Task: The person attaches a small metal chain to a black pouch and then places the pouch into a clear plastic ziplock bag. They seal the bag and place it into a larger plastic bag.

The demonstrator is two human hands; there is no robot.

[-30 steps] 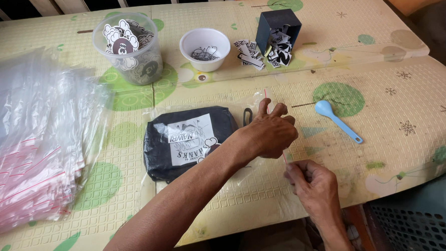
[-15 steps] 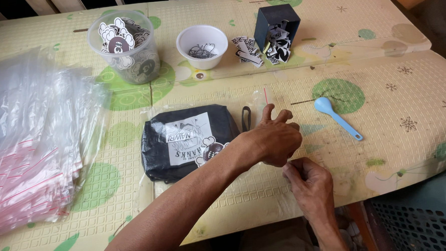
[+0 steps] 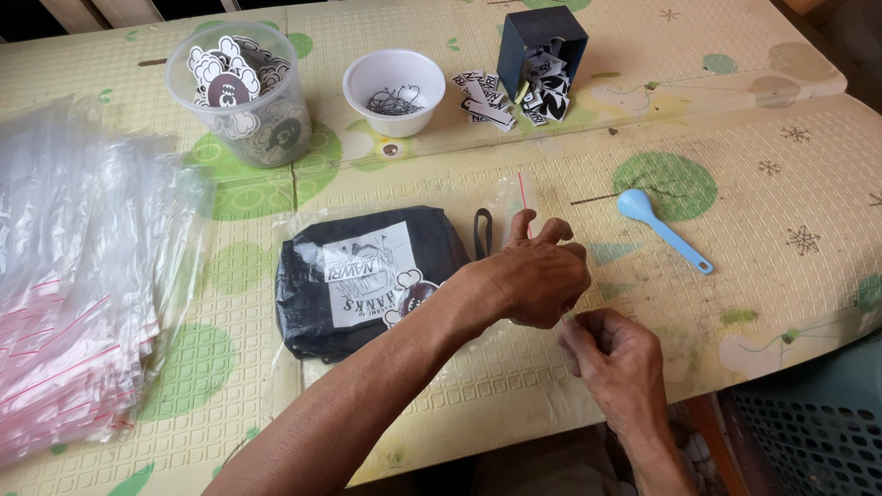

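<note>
A clear zip bag (image 3: 296, 225) lies on the patterned table (image 3: 755, 165) and holds a black folded cloth item (image 3: 310, 308) with a white printed card (image 3: 363, 271) on top. Its red zip strip (image 3: 522, 189) runs along the right end. My left hand (image 3: 537, 279) reaches across from the left and rests on that right end, fingers curled onto the plastic. My right hand (image 3: 614, 359) sits just below it, thumb and fingers pinched on the bag's near corner. The plastic under the hands is mostly hidden.
A thick pile of clear zip bags (image 3: 58, 324) covers the left side. At the back stand a clear cup of stickers (image 3: 241, 98), a white bowl of small metal hooks (image 3: 394, 86) and a dark box of stickers (image 3: 541, 50). A blue spoon (image 3: 658, 227) lies right; a plastic basket (image 3: 835, 419) sits below.
Both hands stay at the bag's right end. The left hand's fingers have curled in a little, and the view has shifted slightly.
</note>
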